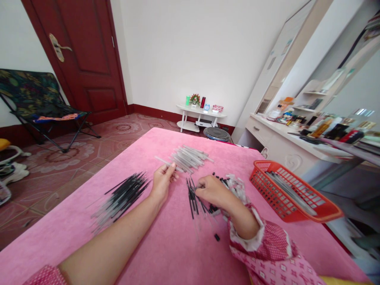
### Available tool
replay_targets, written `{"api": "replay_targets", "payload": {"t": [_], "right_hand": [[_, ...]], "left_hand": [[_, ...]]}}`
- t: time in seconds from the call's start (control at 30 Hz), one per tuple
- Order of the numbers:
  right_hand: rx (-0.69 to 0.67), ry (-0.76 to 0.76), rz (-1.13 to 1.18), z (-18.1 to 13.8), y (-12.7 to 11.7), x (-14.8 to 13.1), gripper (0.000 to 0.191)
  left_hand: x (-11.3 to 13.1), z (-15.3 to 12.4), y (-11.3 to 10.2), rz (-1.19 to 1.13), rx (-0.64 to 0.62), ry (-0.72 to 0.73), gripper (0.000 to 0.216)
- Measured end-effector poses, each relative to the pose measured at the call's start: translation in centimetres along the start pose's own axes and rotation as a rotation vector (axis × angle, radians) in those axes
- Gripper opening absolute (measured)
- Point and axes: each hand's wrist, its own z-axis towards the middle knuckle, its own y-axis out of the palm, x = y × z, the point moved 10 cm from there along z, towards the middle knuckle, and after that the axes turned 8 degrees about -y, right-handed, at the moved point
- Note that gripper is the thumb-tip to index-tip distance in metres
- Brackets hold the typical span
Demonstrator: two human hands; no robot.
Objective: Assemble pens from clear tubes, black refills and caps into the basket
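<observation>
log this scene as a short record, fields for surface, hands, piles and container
surface: pink cloth-covered table
left hand: holding slim pale-grey tube
right hand: at thin black-handled rods; grip unclear
left pile: thin black-and-grey rods
far pile: slim pale-grey tubes
right pile: short translucent and black pieces
container: orange-red slotted plastic basket holding long grey sticks

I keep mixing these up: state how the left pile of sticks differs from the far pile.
The left pile mixes black and grey; the far pile is pale grey. In the picture, sticks in the left pile slant up rightward; those in the far pile slant down rightward. Both lie loose on the pink cloth.
</observation>
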Motion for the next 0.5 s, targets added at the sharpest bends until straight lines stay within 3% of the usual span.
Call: {"api": "replay_targets", "payload": {"t": [0.17,0.5], "right_hand": [[-0.017,-0.116,0.256,-0.2,-0.1,-2.4,0.011],[-0.094,-0.113,0.348,-0.6,0.3,-3.4,0.009]], "left_hand": [[-0.2,-0.3,0.9,-0.068,-0.066,-0.056,0.026],[-0.1,-0.6,1.8,-0.162,-0.139,-0.103,0.022]]}}
